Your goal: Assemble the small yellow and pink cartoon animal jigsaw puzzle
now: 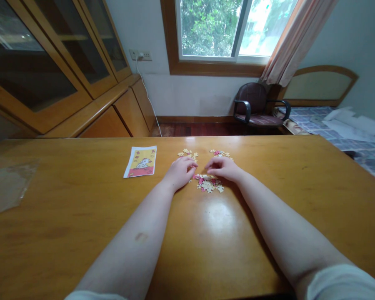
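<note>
Landmark: the picture card (141, 161) lies flat on the table (81, 216), its long side running away from the person.
Left hand: the left hand (180, 171) is just right of the card, knuckles up, fingers curled and tips pinched close. Whether a piece sits between them, I can't tell.
Right hand: the right hand (223, 168) is further right of the card and faces the left one. Its fingers are folded in narrow, and anything held is hidden.
Gap: the two sets of fingertips almost meet but stay apart.
Middle pile: the middle pile (208, 183) of jigsaw pieces sits right of the card and a touch nearer the person. It is tucked between both hands, and its spread runs left to right.
Nearer hand: it's even, with the pile on the near side of both sets of fingertips.
Beyond the hands: a yellow cluster (188, 154) and a pink cluster (220, 153) lie right of the card, a little further off.
Writing: none readable. The card shows a white cartoon animal on yellow above a red band.
Far left: a clear plastic bag (6, 187) lies well left of the card.
</note>
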Demonstrator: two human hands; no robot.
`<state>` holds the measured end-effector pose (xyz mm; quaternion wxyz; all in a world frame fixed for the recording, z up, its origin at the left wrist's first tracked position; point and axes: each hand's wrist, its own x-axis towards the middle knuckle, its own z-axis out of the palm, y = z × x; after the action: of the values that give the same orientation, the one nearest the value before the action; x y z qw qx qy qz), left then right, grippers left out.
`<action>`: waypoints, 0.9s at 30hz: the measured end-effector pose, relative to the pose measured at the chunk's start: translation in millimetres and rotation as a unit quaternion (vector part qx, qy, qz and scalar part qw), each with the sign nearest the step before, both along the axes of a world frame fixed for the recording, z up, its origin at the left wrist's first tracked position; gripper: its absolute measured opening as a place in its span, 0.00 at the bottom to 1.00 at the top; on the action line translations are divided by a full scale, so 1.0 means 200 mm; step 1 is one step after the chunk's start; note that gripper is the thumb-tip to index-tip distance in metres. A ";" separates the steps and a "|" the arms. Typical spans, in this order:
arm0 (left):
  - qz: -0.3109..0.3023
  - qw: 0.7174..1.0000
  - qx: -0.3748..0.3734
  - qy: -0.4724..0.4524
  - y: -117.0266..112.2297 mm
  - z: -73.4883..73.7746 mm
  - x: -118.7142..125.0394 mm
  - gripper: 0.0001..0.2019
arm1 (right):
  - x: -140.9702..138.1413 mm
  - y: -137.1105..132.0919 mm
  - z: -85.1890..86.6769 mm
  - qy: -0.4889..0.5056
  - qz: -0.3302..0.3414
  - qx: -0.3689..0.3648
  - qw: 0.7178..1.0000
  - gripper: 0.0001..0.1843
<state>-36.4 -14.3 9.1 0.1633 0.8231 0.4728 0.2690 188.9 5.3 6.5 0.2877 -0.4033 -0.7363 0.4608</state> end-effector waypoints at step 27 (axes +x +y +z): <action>0.005 1.000 0.001 0.019 -0.01 0.02 0.00 0.12 | -0.04 0.00 -0.01 -0.135 -0.116 0.126 0.976 0.13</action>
<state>-35.4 -16.0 12.6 0.1525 0.8256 0.4799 0.2547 181.8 6.3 3.5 0.2858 -0.5044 -0.7690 0.2693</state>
